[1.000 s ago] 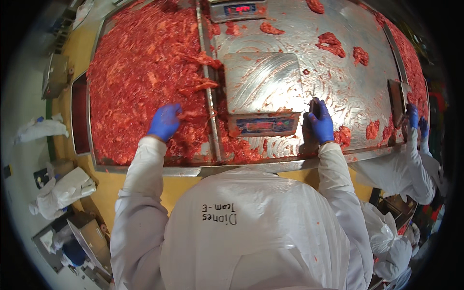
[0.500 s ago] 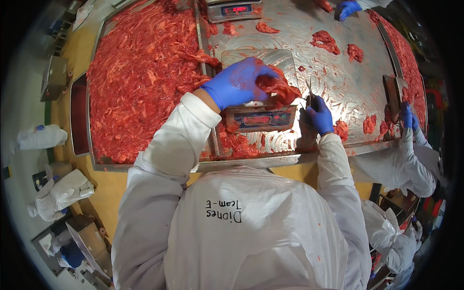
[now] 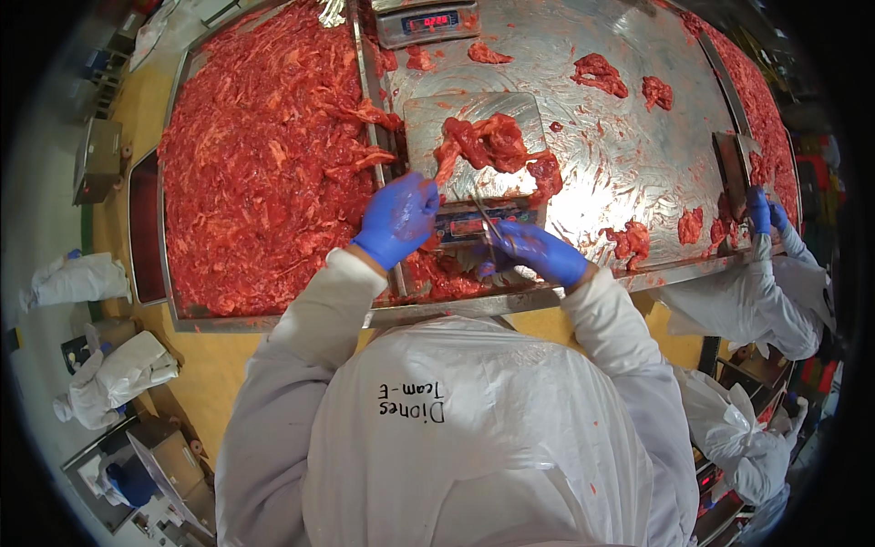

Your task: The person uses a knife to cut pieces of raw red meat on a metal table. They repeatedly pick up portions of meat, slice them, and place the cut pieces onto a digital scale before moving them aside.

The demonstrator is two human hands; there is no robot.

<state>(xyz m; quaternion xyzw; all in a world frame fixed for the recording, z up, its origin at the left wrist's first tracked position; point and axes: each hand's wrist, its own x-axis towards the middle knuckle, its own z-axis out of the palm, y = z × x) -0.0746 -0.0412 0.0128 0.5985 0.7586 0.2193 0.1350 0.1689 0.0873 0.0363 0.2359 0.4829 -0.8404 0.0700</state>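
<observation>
A piece of raw red meat [image 3: 492, 144] lies on the steel platform of a bench scale [image 3: 421, 111]. One strip of it reaches down to the closed fingers of my left hand [image 3: 398, 221], which pinch its end at the platform's near left corner. My right hand [image 3: 540, 252], in a blue glove like the left, is wrapped round a knife [image 3: 484, 217]. The knife's blade points up and left across the scale's front panel, and its handle is mostly hidden in the fingers. Part of the lit display is covered by the blade.
A big heap of meat [image 3: 264, 164] fills the left bin behind a steel divider [image 3: 369, 73]. Loose pieces [image 3: 600, 75] dot the steel table [image 3: 656, 164]. A second scale [image 3: 427, 22] stands at the far side. At the right, a co-worker's gloved hands [image 3: 767, 211] work by another bin.
The meat has been lowered from my left hand onto the scale. My left hand has drawn back toward me, and my right hand has brought the knife left, in front of the scale.
</observation>
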